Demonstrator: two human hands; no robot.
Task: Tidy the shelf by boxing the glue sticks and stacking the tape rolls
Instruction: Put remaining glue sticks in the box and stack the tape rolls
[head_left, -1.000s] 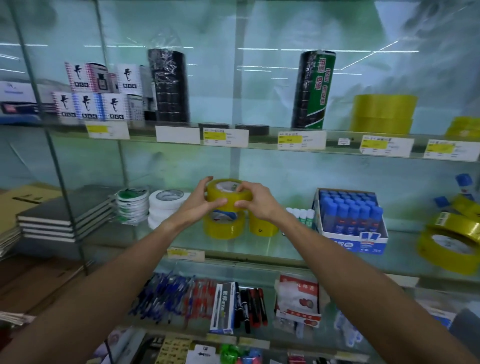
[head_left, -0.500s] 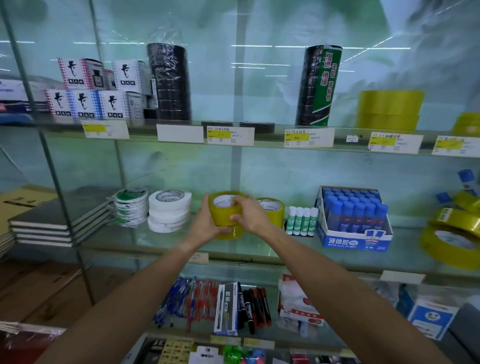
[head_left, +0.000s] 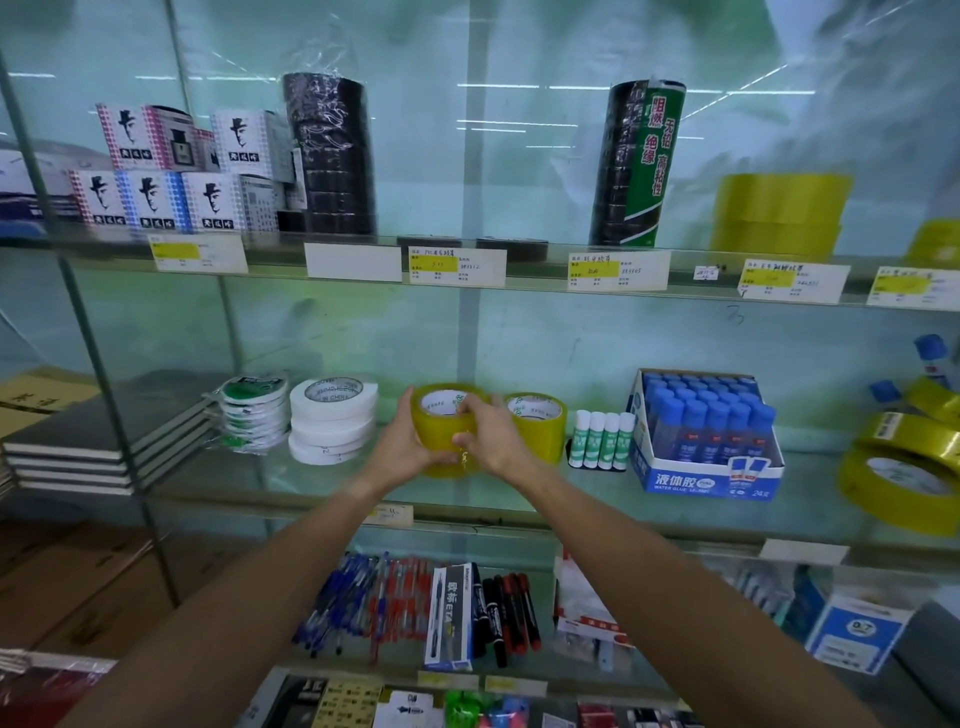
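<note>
Yellow tape stack (head_left: 448, 434) on glass shelf (head_left: 322, 488); left hand (head_left: 402, 449) and right hand (head_left: 491, 439) grip its sides

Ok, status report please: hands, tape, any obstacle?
Both hands, left hand, right hand, grip yellow tape stack on middle shelf. Second yellow roll close on its right.
</note>
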